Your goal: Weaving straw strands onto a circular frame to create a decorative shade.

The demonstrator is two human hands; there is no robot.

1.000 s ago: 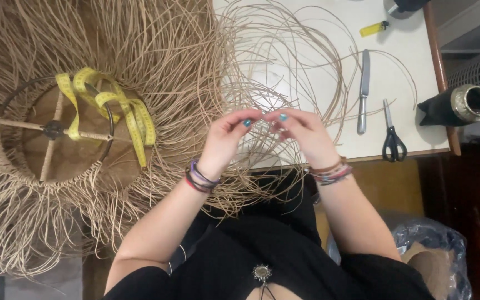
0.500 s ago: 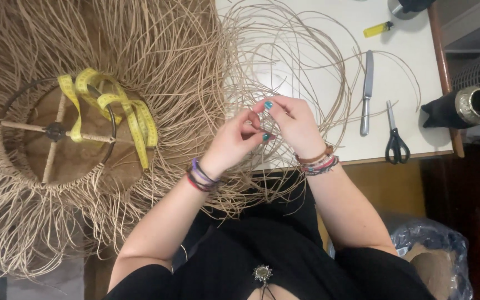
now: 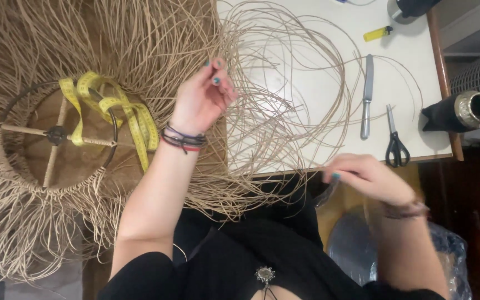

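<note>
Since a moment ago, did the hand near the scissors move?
Yes. The right hand left the left hand and dropped off the white table edge, toward the person, below the scissors.

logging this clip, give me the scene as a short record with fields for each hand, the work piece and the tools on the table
left hand: raised, fingers pinching thin fibre strands
right hand: at the table edge, blurred; grip cannot be told
work piece: round woven frame fringed with loose strands
on the frame: yellow tape measure
tools on the white table: knife, black-handled scissors, yellow lighter
far right: dark cylinder with metal rim
</note>
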